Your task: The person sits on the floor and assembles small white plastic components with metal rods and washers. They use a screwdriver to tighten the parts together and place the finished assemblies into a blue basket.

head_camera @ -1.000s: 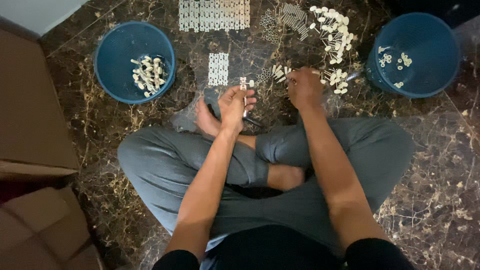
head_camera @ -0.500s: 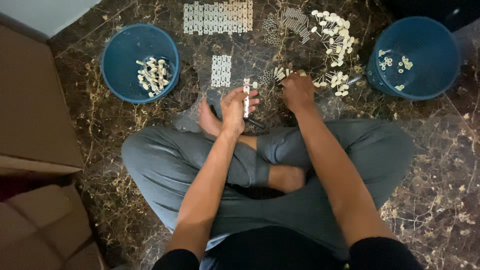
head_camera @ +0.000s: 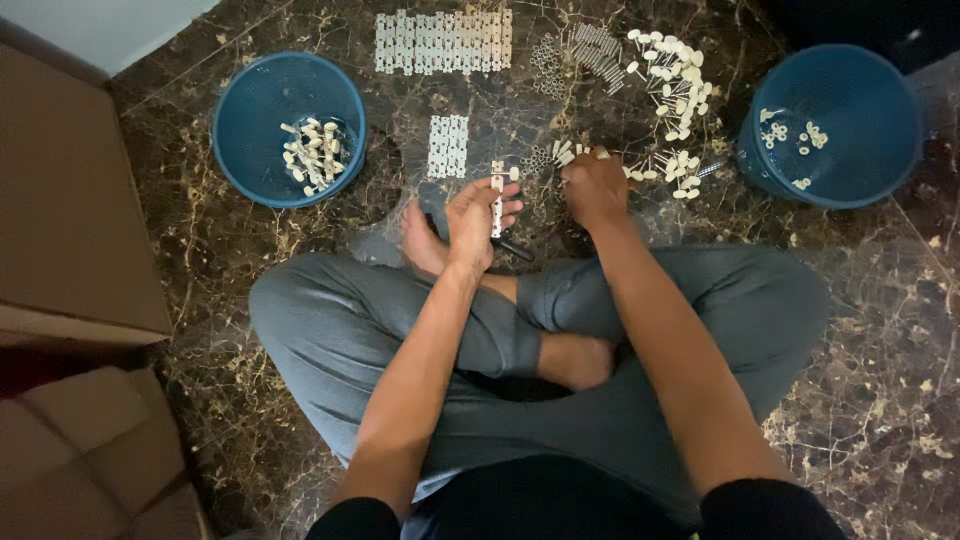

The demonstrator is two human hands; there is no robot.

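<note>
I sit cross-legged on a dark marble floor. My left hand (head_camera: 478, 218) holds a narrow white plastic strip (head_camera: 497, 196) upright in front of my foot. My right hand (head_camera: 594, 186) rests knuckles-up on the floor, fingers curled over small white and metal parts (head_camera: 563, 153); what its fingers pinch is hidden. A short white strip piece (head_camera: 447, 146) lies just beyond my left hand. A long row of white strips (head_camera: 443, 42) lies farther out.
A blue bucket (head_camera: 262, 98) at the left holds several white pieces (head_camera: 313, 155). Another blue bucket (head_camera: 860, 90) at the right holds a few. Loose white plugs (head_camera: 672, 70) and metal screws (head_camera: 595, 45) are scattered between. Cardboard boxes (head_camera: 70, 220) stand at my left.
The view has shifted slightly. My left hand keeps the strip upright, and my right hand stays over the small parts, hardly moved.
</note>
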